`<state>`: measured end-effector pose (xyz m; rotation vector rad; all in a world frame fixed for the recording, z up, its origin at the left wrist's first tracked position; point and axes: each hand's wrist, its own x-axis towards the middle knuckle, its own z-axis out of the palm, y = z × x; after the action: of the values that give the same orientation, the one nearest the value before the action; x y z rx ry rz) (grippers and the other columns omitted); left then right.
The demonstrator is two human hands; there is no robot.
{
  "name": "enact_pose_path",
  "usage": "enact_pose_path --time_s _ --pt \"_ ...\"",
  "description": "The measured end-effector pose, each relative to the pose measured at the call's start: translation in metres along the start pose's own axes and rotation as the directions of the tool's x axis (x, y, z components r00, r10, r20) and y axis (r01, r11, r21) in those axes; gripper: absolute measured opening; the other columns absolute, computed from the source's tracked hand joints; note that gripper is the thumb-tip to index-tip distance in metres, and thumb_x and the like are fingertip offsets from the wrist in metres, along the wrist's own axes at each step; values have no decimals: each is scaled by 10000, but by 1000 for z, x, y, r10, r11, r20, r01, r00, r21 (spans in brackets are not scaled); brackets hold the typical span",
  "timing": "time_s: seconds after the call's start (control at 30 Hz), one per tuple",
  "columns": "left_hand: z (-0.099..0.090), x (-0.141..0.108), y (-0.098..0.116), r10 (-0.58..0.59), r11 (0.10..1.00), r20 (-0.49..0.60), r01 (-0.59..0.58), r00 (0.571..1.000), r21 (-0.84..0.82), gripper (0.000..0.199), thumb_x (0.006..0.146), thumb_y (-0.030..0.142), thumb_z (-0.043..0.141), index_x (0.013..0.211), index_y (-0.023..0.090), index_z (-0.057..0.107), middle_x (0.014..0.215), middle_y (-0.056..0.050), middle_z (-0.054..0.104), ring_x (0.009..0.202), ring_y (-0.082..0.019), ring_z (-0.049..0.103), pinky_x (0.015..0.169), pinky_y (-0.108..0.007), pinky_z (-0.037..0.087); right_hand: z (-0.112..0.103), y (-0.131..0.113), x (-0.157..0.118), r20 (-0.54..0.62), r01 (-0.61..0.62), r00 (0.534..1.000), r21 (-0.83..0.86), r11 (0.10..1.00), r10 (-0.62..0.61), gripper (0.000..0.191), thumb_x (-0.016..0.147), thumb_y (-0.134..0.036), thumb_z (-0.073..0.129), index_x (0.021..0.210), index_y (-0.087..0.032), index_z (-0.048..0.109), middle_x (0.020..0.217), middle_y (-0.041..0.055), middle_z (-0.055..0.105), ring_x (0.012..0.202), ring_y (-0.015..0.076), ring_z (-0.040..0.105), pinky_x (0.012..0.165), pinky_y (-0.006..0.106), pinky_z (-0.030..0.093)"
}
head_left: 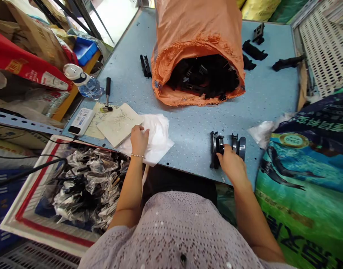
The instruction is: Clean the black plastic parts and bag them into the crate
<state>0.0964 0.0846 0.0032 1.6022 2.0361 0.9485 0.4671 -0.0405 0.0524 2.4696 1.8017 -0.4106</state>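
My left hand (140,140), fingers curled and thumb beside them, is closed at the left edge of a stack of thin white plastic bags (159,136). Its fingertips are partly hidden against the bags, next to a worn square pad (119,125). Near the front edge of the table, my right hand (233,166) is closed around a black plastic part (215,149) with clip-like ends. A similar black part (241,147) stands just right of its fingers. More black parts (205,76) fill the mouth of an orange woven sack (199,28).
Loose black parts (254,50) lie at the back right of the blue table (188,123). At left are a water bottle (88,84), a black-handled tool (107,89) and a white device (81,121). A white crate (52,233) holds bagged parts; a green sack (306,194) stands right.
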Motion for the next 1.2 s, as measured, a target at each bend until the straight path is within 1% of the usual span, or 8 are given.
enact_pose_path --time_s 0.13,0.27,0.4,0.5,0.73,0.93,1.1,1.2 --pt "3 -9 6 38 973 143 -3 989 -232 286 795 201 667 1069 199 585 1043 -70 686 978 -226 664 905 -378 528 13 -15 22 13 87 994 480 873 -106 450 937 -324 541 1350 -149 579 1159 174 727 1021 311 687 918 484 514" --pt "5 -30 21 140 934 434 26 890 -357 286 877 282 626 1152 207 617 939 -41 703 766 -172 670 735 -313 533 22 -62 40 84 14 965 930 367 -250 456 826 -418 654 1228 -203 660 1096 72 738 998 229 673 898 381 534" --pt "10 -32 26 71 984 184 -39 980 -172 173 928 327 594 1024 185 616 1027 -92 674 808 -194 653 792 -350 527 23 -107 45 203 -195 927 979 56 -315 426 797 -443 680 1170 -237 666 959 8 717 801 173 645 721 309 531" --pt "19 -21 24 128 990 146 -136 981 46 103 892 277 638 910 175 641 1087 -143 650 975 -267 640 873 -397 511 22 -122 46 264 -322 881 942 -90 -393 415 769 -388 704 1158 -256 645 811 -31 679 669 153 615 653 306 525" --pt "18 5 5 39 967 183 9 982 -254 98 835 261 638 794 182 680 877 -61 702 895 -223 652 890 -374 511 17 -133 53 274 -414 811 893 -177 -517 324 764 -290 716 1082 -244 676 891 -4 728 717 154 638 683 301 553" --pt "21 1 1 -17 900 135 74 991 -429 135 774 252 677 836 191 575 808 -19 668 719 -154 626 723 -299 519 26 -184 72 276 -580 642 785 -217 -715 219 833 -239 682 1050 -209 684 1049 44 767 770 150 654 709 286 572" --pt "7 0 -4 128 956 95 -98 987 -276 88 862 199 539 875 198 627 918 -54 715 918 -205 689 898 -368 544 38 -205 80 316 -535 730 816 -219 -606 212 793 -145 685 994 -210 669 762 -29 715 628 123 608 633 243 552" --pt "-1 1 -2 240 966 183 -215 953 -143 283 871 130 466 979 185 722 1042 -84 744 1052 -235 684 1003 -408 522 40 -206 76 276 -532 694 818 -217 -665 262 811 -191 691 1072 -216 686 895 5 758 714 137 652 651 242 565"
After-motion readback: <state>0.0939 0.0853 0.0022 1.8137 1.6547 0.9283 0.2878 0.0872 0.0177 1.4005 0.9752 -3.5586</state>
